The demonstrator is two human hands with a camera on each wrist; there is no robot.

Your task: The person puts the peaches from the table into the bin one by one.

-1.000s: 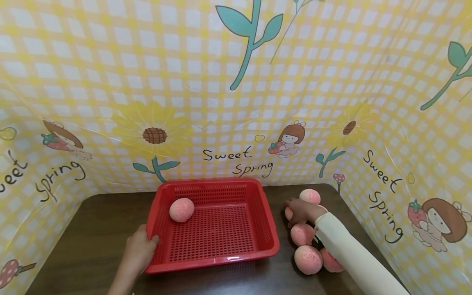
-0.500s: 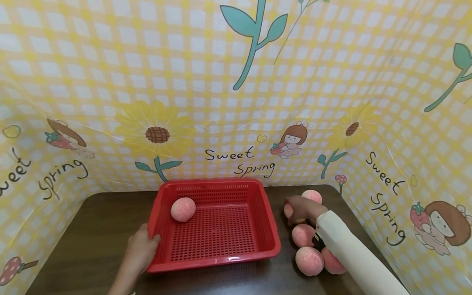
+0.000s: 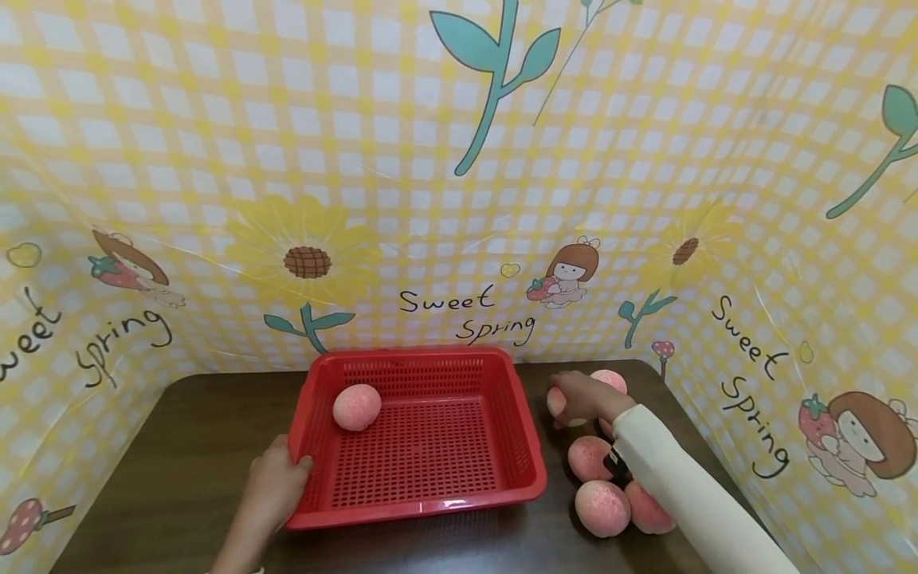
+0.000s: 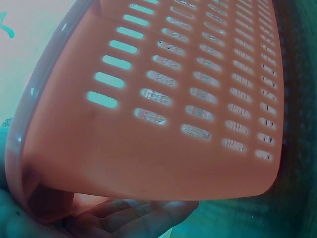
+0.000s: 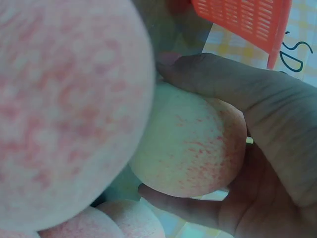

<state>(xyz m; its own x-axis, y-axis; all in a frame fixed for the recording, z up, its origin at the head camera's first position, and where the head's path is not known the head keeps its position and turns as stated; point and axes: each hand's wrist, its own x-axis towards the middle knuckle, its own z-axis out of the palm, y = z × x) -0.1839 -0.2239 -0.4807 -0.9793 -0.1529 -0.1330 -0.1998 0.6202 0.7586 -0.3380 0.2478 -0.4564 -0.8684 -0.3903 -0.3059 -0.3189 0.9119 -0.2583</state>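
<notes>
In the head view my left hand [image 3: 276, 486] grips the left rim of a red perforated plastic basket [image 3: 416, 510], thumb over the edge; the left wrist view shows fingers [image 4: 148, 217] under the rim. One pink peach [image 3: 356, 407] lies inside, at the basket's left. Right of the basket, my right hand [image 3: 584, 396] holds a peach [image 5: 190, 148], thumb on one side and fingers on the other. The right wrist view has another peach [image 5: 64, 109] very close to the lens. Several peaches, such as this front one [image 3: 602, 509], sit beneath and beside the right forearm.
Everything stands on a dark brown wooden table [image 3: 194, 446]. Yellow checked cloth [image 3: 430, 199] with printed flowers and lettering rises at the back and both sides. The basket's right wall stands between its inside and the peaches. Another peach [image 3: 610, 381] lies behind the right hand.
My right hand, with its peach, has shifted slightly left and away from the other peaches, uncovering more of one behind it. The left hand stays on the basket rim.
</notes>
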